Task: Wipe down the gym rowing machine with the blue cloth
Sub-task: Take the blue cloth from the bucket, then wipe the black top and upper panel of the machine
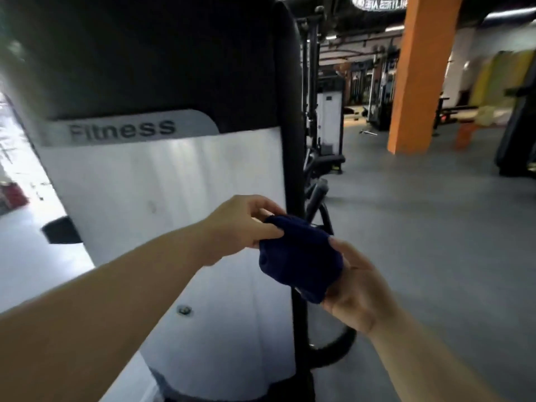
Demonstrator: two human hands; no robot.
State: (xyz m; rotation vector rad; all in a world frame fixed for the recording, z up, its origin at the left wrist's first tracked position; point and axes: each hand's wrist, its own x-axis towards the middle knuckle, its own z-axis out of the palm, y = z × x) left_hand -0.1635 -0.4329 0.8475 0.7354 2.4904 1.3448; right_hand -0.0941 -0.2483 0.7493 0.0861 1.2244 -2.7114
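Bunched blue cloth (298, 256) held mid-air btw both hands, in front of rowing machine (162, 184), at right edge of its white side, by black upright (293, 140). L hand (243, 224) at cloth's 10 o'clock, thumb + fingers pinching top edge. R hand (356, 288) at 4 o'clock, cupping cloth from under, thumb on fabric, fingers hidden behind it. Far off at 1 o'clock: orange pillar (420, 74).

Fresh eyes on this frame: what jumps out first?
The dark blue cloth, bunched at centre: the left hand pinches its top edge and the right hand cups it from below. Behind them, to the left, is the machine's white panel marked "Fitness". An orange pillar stands upper right.
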